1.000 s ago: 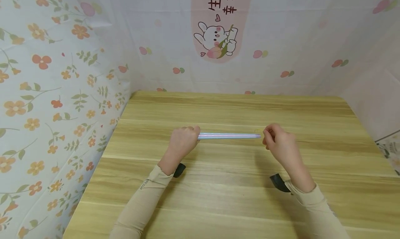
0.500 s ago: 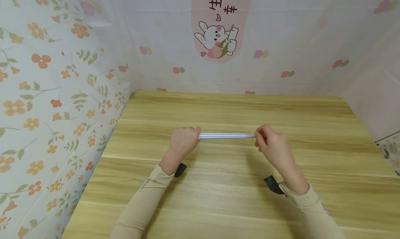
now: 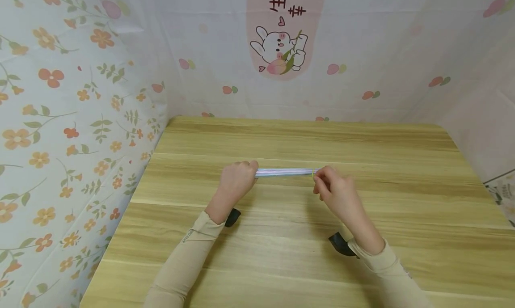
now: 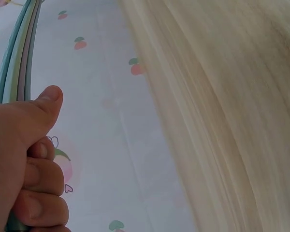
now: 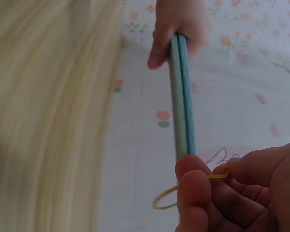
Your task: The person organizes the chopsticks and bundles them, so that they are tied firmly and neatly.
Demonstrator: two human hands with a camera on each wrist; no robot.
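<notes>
My left hand [image 3: 237, 181] grips one end of a bundle of slim pastel chopsticks [image 3: 283, 171], thumb lying along it. Blue, green and pinkish sticks [image 4: 20, 58] show side by side in the left wrist view. The bundle points across to the right, held above the table. At its other end, my right hand [image 3: 339, 191] pinches a yellow rubber band [image 5: 165, 198] between thumb and fingers. A loop of the band hangs out past the fingers, and in the head view it crosses the bundle. The chopsticks' right tips are hidden behind the right fingers.
Both hands are over a wood-grain table [image 3: 277, 254]. Behind it hangs a white cloth [image 3: 382, 53] with a rabbit print, and a floral cloth [image 3: 60, 165] covers the left side. A black wrist piece [image 3: 342, 244] sits under the right sleeve.
My right hand has moved left from beyond the chopsticks' tips to over their end, bringing the rubber band onto the bundle. The left hand keeps its grip almost in place.
</notes>
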